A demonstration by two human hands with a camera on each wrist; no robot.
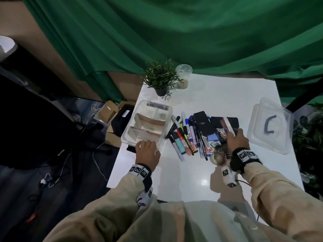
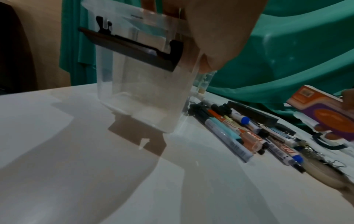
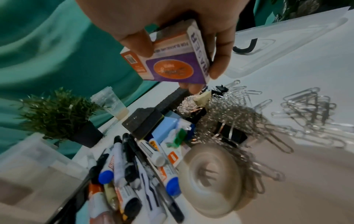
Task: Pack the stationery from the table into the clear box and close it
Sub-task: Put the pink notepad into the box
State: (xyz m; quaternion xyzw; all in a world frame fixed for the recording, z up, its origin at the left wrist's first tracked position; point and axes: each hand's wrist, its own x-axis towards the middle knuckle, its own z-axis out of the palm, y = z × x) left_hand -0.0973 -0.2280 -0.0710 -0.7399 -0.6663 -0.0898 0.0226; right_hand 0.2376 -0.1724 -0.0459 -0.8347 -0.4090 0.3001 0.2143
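right hand point(image 3: 172, 30) holding eraser box point(image 3: 172, 63) up above pile, middle right of head view. could slip: smooth card, thumb and fingers only on sides. could knock paper clips point(image 3: 239, 113) off counter point(image 1: 201, 180); tiny, shiny wire, loose heap.

left hand point(image 1: 147, 151) curled on near rim of clear box point(image 1: 148, 123), middle left of head view, open, white trays inside. box light, hard, see-through plastic; may tip or slide.

markers point(image 1: 183, 138) round, smooth; may roll. tape roll point(image 1: 216, 158) round too. lid point(image 1: 271, 126) flat, far right.
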